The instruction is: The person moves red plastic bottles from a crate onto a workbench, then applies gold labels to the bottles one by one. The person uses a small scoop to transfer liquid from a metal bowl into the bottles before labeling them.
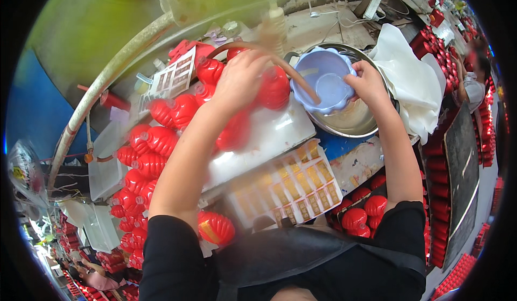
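My right hand grips the scalloped rim of a light-blue plastic basin, thumb over the edge. The basin is tilted over a wide metal pot with pale contents at the bottom. A brown hose arches across from the left, and its end reaches inside the basin. My left hand is closed at the hose's arch, though motion blur softens its fingertips. Just beside that hand stands a shiny red ribbed plastic piece; more red ribbed gourd-shaped pieces crowd together to the left.
A sheet of gold labels lies at the white table's near edge. White cloth or sheeting drapes right of the pot. A curved pipe runs along the left. Red pieces fill the lower right. Other people are farther off.
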`<state>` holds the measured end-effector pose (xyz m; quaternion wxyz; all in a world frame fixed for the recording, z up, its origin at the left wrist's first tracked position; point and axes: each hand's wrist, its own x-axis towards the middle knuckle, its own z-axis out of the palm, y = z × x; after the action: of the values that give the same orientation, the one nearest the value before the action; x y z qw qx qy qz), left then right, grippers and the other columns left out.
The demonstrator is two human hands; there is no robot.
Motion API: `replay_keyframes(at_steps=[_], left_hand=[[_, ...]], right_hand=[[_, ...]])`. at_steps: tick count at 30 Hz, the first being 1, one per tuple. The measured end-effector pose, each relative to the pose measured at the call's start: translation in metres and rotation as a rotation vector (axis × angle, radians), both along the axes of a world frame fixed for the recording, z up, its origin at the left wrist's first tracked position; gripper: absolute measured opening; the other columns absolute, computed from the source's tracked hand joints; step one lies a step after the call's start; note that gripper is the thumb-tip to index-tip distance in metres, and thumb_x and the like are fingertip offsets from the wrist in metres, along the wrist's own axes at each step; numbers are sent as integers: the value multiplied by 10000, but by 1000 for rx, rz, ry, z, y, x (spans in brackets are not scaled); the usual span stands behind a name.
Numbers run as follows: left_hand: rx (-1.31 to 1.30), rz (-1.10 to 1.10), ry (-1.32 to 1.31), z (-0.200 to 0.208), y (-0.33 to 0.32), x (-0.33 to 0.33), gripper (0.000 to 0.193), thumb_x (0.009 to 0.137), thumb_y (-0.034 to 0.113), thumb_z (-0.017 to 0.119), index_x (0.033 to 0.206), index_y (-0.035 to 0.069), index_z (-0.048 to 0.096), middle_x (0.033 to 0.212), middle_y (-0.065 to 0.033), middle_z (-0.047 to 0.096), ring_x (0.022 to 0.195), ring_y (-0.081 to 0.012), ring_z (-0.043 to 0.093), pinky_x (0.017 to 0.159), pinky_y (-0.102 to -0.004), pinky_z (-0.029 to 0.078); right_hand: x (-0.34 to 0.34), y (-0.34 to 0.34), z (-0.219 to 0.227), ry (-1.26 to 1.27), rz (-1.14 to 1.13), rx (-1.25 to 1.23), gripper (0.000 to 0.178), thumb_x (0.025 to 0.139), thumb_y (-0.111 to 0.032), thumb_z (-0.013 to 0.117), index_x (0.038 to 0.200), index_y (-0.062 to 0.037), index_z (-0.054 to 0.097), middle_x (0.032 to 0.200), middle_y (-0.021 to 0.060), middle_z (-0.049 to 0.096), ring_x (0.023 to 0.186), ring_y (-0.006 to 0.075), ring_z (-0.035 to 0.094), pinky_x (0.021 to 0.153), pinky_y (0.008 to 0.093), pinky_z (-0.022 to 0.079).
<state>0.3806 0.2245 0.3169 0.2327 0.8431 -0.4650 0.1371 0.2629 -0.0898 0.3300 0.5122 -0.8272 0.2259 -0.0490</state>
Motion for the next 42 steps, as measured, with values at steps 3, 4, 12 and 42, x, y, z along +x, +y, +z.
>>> replay_keyframes(at_steps=[3,4,12,42], left_hand=[[52,-28,77,17,45,-25,414,855,50,674,1267,50,630,1339,-176,599,1258,-368,555,1058,-455,462],[73,-45,109,25,66,-33,403,854,47,676,1255,47,639,1322,-176,611,1242,-369,569,1048,-455,469],[89,214,280,69,275,-101,340,841,22,680,1180,45,689,1171,-164,696,1133,-355,637,968,-447,505],[362,1338,192,-61,779,42,400,1036,437,518,1144,80,664,936,-188,719,856,-359,698,694,-480,532]], right_hand=[[1,0,-8,30,-82,115,395,799,-158,721,1123,30,592,879,81,639,627,156,649,496,278,552],[0,1,-9,39,-90,130,395,800,-165,721,1121,25,593,876,79,637,626,153,646,496,275,551],[-9,-1,-25,68,-54,-39,277,867,-251,678,1028,-27,660,786,9,613,662,122,611,581,305,566],[-14,70,14,45,-405,88,188,849,-172,711,968,-40,651,726,5,571,560,125,574,542,279,554]])
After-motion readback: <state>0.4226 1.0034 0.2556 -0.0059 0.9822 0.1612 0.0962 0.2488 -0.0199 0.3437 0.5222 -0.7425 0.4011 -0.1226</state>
